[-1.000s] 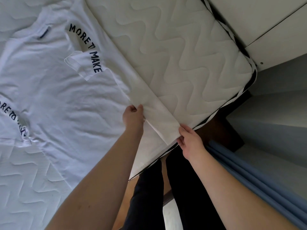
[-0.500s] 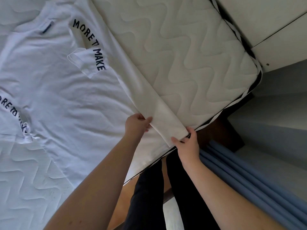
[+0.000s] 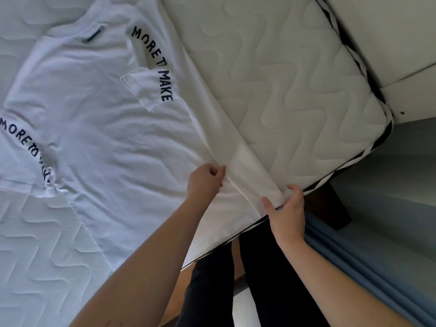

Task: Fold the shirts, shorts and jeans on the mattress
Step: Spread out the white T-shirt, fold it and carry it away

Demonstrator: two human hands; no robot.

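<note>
Left hand (image 3: 205,181) grip: fingers curled, pinching folded side edge of white cotton T-shirt with dark "MORE TO MAKE" lettering (image 3: 99,128). Right hand (image 3: 286,210) grip: thumb and fingers clamped on shirt's hem corner at mattress edge. Both forearms reach forward. Shirt lies flat on white quilted mattress (image 3: 295,79). Left sleeve lettering partly hidden in folds; hem hangs past edge.

White shirt (image 3: 99,128) carries dark block lettering in an arc. Near its right sleeve it reads "MORE TO MAKE", broken by a fold at "TO". Left edge repeats "MORE TO", the next word creased and only partly legible. Small dark neck label (image 3: 92,36) is too small to read.
</note>
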